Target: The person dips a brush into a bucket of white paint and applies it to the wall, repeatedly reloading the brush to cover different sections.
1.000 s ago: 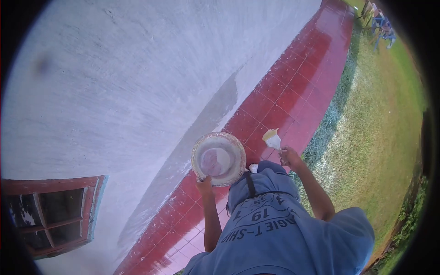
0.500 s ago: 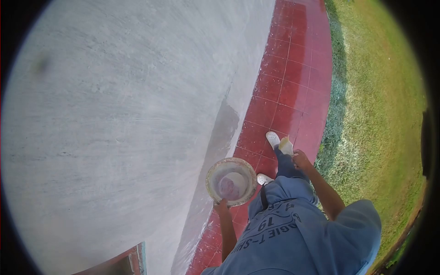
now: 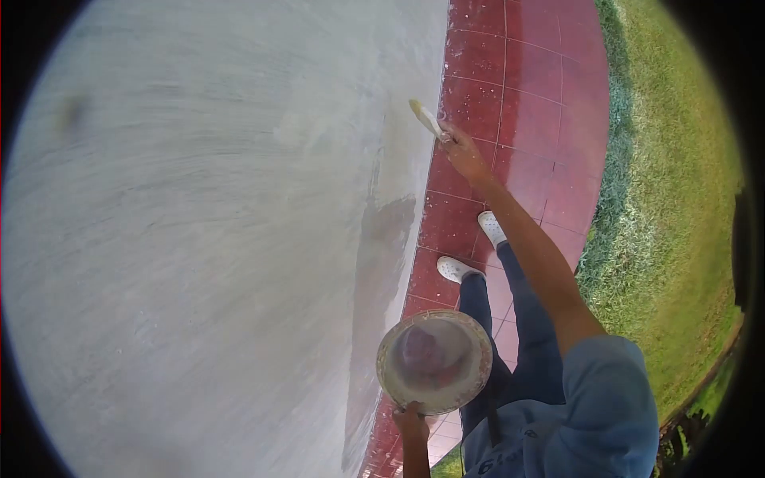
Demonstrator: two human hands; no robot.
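Note:
My left hand (image 3: 411, 421) grips the near rim of a round bowl (image 3: 388, 374), whose edge is crusted with pale residue. Inside it, a whitish content (image 3: 426, 357) has a pinkish-purple patch in the middle. My right hand (image 3: 462, 151) is stretched far forward, its fingers closed round a flat pale tool (image 3: 429, 121) with a yellowish end. That end overlaps the lower part of a grey-white wall (image 3: 239, 199) in this view. A darker, damp-looking patch (image 3: 386, 231) marks the wall's foot, between the tool and the bowl.
A red tiled walkway (image 3: 470, 95), speckled white near the wall, runs along its base. Grass (image 3: 653, 199) borders the walkway on the right. My feet in white shoes (image 3: 456, 269) stand on the tiles, just ahead of the bowl.
My right hand has swung forward and left with the flat tool, from beside my legs to the wall. The bowl now shows lower and slightly further right, still in my left hand.

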